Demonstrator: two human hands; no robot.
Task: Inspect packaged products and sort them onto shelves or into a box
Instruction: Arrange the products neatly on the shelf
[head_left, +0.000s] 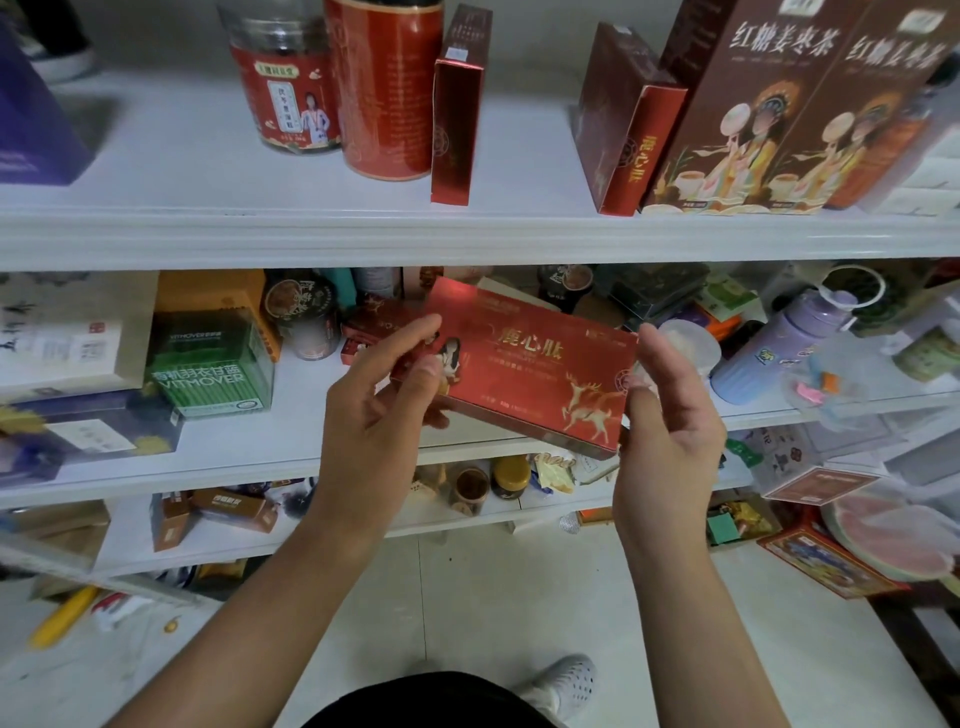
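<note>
I hold a flat red box (524, 364) with gold lettering and a gold deer, face up, in front of the middle shelf. My left hand (379, 405) grips its left end, thumb on top. My right hand (670, 431) grips its right end. On the top shelf (208, 228) stand two similar red boxes on their ends: one (457, 109) in the middle, one (623, 130) to the right, leaning on tall brown tea boxes (753, 119).
A red-labelled jar (285, 88) and a red can (387, 88) stand on the top shelf's left half, a purple box (31, 114) at far left. The middle shelf holds a green box (213, 364), jars and a lilac bottle (779, 348). Lower shelves and floor carry several packages.
</note>
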